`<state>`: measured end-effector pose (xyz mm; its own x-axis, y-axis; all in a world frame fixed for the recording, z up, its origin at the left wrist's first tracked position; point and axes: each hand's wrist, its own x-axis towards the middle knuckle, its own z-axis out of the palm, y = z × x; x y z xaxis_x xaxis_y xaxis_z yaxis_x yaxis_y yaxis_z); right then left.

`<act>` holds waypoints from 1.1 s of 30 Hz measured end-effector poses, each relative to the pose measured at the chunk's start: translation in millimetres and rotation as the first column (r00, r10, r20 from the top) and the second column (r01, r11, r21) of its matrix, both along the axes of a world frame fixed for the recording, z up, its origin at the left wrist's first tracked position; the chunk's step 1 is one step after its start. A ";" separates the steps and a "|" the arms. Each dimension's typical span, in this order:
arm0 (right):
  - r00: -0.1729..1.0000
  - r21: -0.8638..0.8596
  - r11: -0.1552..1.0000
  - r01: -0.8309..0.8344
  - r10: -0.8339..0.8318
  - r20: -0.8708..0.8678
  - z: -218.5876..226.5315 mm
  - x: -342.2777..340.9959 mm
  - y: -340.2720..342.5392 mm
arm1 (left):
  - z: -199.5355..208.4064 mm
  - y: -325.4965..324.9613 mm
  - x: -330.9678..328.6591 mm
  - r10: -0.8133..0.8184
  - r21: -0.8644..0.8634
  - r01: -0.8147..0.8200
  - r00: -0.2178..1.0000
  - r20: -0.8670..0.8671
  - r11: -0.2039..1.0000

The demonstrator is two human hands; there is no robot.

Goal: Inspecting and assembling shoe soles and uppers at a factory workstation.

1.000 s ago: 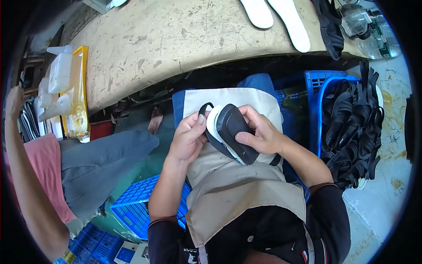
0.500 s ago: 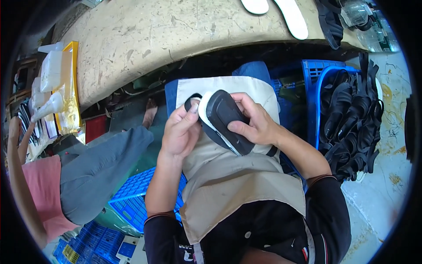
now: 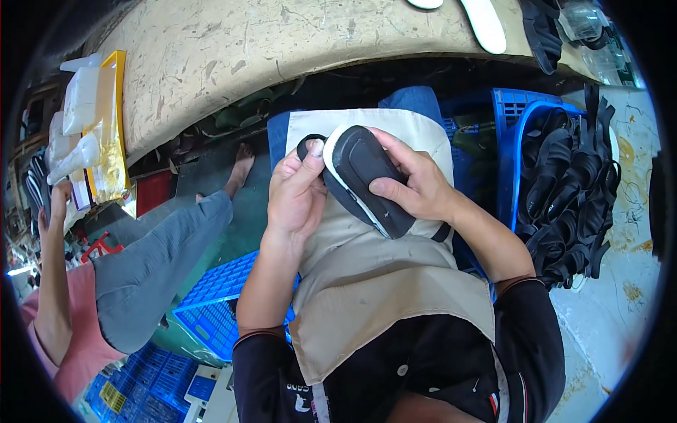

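Over my lap, a black sandal (image 3: 360, 166) with a white band along its edge is tilted, its dark sole side facing up. My right hand (image 3: 422, 185) grips it from the right, thumb pressed on the dark face and fingers round the far edge. At the sandal's left end, my left hand (image 3: 295, 190) pinches a looped black strap (image 3: 303, 146) between thumb and fingers. Where the strap joins the sandal is hidden. Under both hands lies my beige apron (image 3: 367, 282).
A worn workbench (image 3: 233, 63) stretches ahead, with white insoles (image 3: 485, 25) at its far right. A blue crate (image 3: 509, 169) with many black sandal uppers (image 3: 564, 190) stands right. Another blue crate (image 3: 211, 303) is lower left. A co-worker's leg (image 3: 162, 247) and a yellow tray (image 3: 116, 127) are left.
My hands keep nearly the same hold, with the sandal turned slightly. The whole view has shifted a little. At the left, the co-worker's arm and leg have moved.
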<state>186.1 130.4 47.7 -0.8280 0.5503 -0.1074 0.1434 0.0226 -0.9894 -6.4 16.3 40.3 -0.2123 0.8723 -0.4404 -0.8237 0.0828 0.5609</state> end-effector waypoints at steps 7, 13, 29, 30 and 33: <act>0.999 0.151 0.988 -0.020 0.012 0.050 10.2 -0.3 -3.1 | 10.3 3.9 5.4 0.056 -0.122 -0.065 0.995 -0.080 0.990; 0.999 0.231 0.973 -0.029 0.019 0.046 18.2 2.8 -5.7 | 8.1 1.0 4.6 0.023 -0.107 -0.034 0.995 -0.099 0.994; 0.954 -0.548 0.833 0.081 -0.225 -0.200 -5.9 -9.6 -7.9 | 2.3 6.8 -7.9 -0.265 -0.103 0.244 0.881 -0.391 0.964; 0.961 -0.553 0.831 0.066 -0.203 -0.189 -3.2 -10.8 -3.0 | 3.7 8.9 -9.4 -0.273 -0.107 0.251 0.858 -0.435 0.962; 0.975 -0.571 0.821 0.026 -0.147 -0.166 -4.2 -12.9 -1.4 | 1.0 11.7 -7.8 -0.281 -0.121 0.255 0.809 -0.516 0.959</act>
